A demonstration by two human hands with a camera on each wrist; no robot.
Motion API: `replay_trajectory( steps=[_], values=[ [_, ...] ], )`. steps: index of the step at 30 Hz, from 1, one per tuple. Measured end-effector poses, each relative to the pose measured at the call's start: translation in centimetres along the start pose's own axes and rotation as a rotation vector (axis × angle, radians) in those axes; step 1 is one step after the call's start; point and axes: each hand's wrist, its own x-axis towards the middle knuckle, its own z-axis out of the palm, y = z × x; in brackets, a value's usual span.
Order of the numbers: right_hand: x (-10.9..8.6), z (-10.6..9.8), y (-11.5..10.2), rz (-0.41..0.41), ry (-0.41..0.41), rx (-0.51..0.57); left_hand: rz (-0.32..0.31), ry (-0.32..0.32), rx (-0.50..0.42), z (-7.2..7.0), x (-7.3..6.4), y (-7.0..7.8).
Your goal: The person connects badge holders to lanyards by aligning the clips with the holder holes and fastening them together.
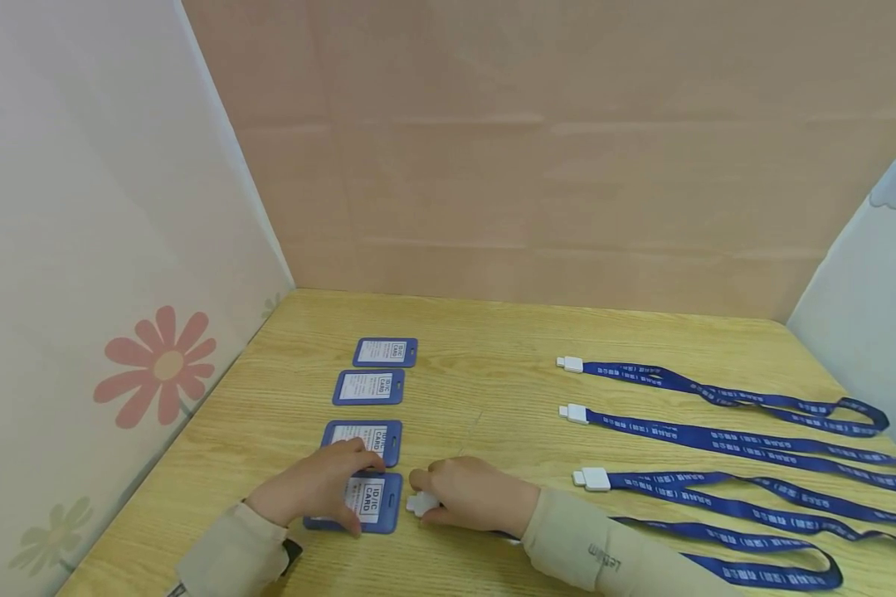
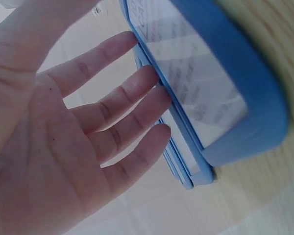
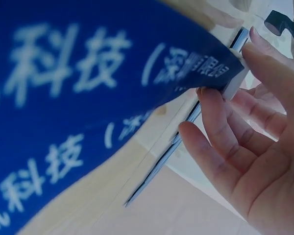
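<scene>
My left hand (image 1: 314, 485) spans a blue ID card holder (image 1: 390, 516), thumb at its near long edge and fingers at its far edge. In the left wrist view the fingertips (image 2: 161, 95) lie along the edge of the card holder (image 2: 262, 112). Just to the right, my right hand (image 1: 485, 497) pinches the white plastic clip (image 1: 422, 503) of a blue lanyard, its tip close to the holder's slotted end. White lettering runs along the lanyard strap (image 3: 73, 93) in the right wrist view; part of it passes under the right forearm.
Beyond the left hand, several more card holders (image 1: 368, 387) lie in a column on the wooden table (image 1: 485, 348). On the right, lanyards (image 1: 664, 427) with white clips are laid out in rows. Fabric walls (image 1: 567, 166) stand behind and at both sides.
</scene>
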Motion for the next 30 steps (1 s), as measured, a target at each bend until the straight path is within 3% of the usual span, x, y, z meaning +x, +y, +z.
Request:
replay_trajectory(
  steps=[30],
  values=[
    [1.2, -0.3, -0.7, -0.037, -0.036, -0.099, -0.006, -0.01, -0.003, 0.0, 0.0, 0.3]
  ],
)
